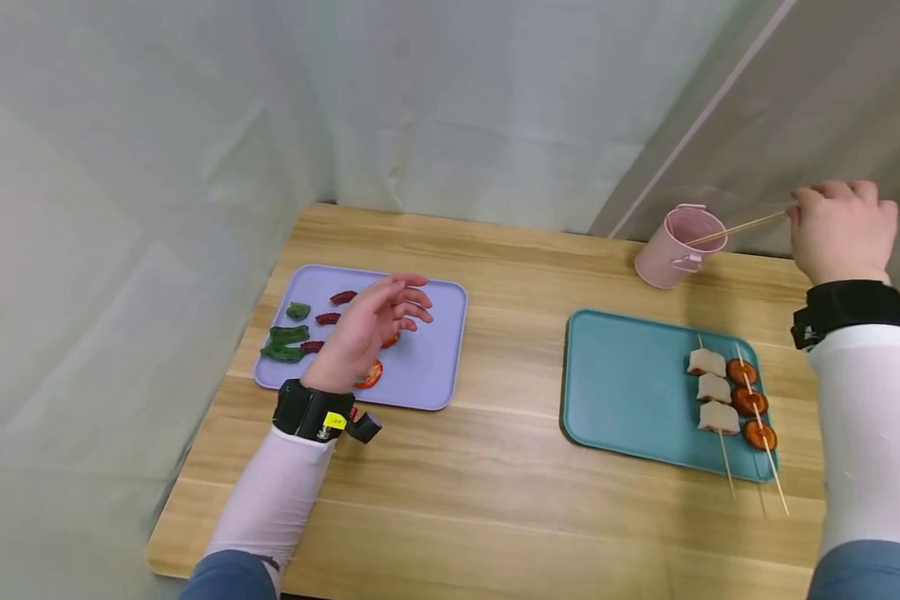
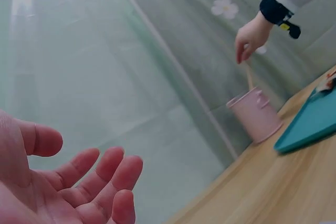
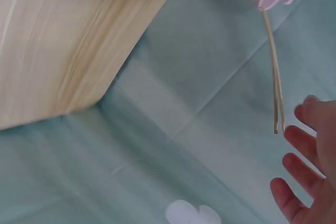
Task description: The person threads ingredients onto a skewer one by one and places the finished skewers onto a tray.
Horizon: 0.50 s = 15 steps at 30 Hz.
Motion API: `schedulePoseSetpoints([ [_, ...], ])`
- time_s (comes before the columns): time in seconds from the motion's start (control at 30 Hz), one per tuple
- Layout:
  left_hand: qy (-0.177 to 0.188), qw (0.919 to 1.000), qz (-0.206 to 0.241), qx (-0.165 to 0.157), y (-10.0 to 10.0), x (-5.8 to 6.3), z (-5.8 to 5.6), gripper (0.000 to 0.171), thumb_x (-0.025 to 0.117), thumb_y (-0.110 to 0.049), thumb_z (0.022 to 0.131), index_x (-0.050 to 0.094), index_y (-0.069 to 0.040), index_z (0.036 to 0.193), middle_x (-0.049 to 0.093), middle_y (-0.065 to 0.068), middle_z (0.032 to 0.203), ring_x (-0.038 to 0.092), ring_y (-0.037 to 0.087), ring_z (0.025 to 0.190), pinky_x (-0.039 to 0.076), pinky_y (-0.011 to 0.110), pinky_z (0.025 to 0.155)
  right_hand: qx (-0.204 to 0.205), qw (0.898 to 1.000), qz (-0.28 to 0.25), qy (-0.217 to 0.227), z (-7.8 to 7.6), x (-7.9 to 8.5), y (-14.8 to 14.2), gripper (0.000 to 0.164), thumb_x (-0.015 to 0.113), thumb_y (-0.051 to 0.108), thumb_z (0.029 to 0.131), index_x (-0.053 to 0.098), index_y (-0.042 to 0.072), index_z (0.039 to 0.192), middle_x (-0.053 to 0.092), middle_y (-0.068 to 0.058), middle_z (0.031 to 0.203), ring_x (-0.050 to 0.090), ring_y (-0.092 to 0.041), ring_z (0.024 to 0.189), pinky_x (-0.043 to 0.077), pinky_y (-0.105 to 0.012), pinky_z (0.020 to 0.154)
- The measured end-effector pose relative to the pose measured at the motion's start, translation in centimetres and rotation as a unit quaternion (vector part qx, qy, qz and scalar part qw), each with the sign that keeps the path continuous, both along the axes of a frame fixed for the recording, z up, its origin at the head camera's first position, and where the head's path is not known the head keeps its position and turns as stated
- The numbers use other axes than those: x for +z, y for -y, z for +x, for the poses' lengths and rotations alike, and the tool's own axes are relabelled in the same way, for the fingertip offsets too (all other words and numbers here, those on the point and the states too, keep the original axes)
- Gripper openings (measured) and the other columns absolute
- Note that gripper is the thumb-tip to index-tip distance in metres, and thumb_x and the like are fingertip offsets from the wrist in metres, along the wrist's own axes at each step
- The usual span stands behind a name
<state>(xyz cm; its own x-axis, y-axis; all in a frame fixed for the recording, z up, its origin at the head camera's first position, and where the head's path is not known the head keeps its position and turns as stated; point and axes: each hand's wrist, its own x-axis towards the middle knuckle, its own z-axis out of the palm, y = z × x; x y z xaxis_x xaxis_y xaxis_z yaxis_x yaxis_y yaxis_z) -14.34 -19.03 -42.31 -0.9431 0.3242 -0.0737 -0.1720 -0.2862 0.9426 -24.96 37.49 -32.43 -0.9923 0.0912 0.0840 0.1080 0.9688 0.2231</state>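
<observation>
My left hand (image 1: 371, 329) hovers above the lilac tray (image 1: 435, 379), palm turned inward, fingers loosely bent, holding nothing. Partly hidden by it are tomato slices (image 1: 370, 374), dark red curved pieces (image 1: 342, 297) and green pepper pieces (image 1: 288, 334). At the far right, my right hand (image 1: 843, 233) is beside the upper ends of two thin wooden skewers (image 3: 274, 72) that lean out of a pink bucket (image 1: 663, 254). In the right wrist view, thumb and forefinger stand apart, and one skewer's end is at the forefinger's tip.
On the right, a teal tray (image 1: 622, 383) carries two loaded skewers: one with pale blocks (image 1: 714, 388), the other with browned round slices (image 1: 750, 402). Both sticks overhang the tray's near edge. A pale curtain (image 1: 487, 108) hangs behind the wooden table (image 1: 495, 483).
</observation>
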Motion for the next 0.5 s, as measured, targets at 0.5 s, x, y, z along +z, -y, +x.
schedulePoseSetpoints([
  [0.5,-0.013,0.9986,-0.034,0.037,1.6,0.0,-0.1,0.035,0.037,-0.026,0.110,0.053,-0.002,0.129,0.061,0.014,0.106,0.061,0.028,0.094,0.048,0.031,0.074,0.031,0.998,0.026,0.039,0.0,-0.3,-0.5,0.020,0.048,0.002,0.101,0.059,-0.003,0.116,0.053,-0.034,0.120,0.034,-0.055,0.112,0.031,-0.073,0.095],
])
